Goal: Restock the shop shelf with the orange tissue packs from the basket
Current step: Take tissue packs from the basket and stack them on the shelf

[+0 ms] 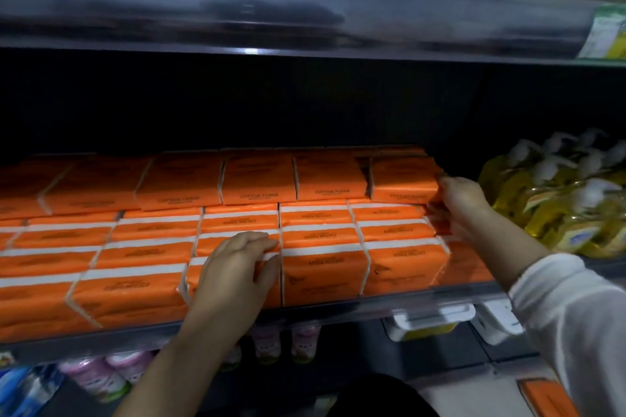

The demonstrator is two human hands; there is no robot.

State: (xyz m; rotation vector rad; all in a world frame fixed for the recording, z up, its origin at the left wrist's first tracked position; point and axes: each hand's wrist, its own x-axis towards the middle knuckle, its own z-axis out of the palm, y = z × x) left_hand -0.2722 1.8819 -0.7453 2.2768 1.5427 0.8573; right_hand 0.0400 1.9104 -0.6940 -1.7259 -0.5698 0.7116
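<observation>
Head view only. Looking into shelf (338,312), middle tier, already close to full of orange packs (321,267): lower layers in tight rows up to the front lip, one more layer laid on top toward the back. Right hand (457,195) clasping the right end of top pack (403,179), fingers curled round that end, at the far right of the upper layer. Sitting a little askew against its neighbour, not yet square. Left hand (237,267) laid flat on a front-row pack near the middle, fingers straight across its top edge, pressing rather than grasping, probably bracing the row. White sleeve (576,315) on the right arm only. Yellow bottles (559,200) just beside the stack on the right, near the right hand. Pink bottles (101,377) on the tier below. Orange shape (548,396) at low right, blurred, likely another pack; basket itself not made out. Step in hand, by the look of it: seating the top pack at the end of the upper row. Next move, as a judgement: push it back and leftward until flush, then let go without dragging it out. Care needed with the right elbow near the bottles. Room left only along the front of the upper layer.
</observation>
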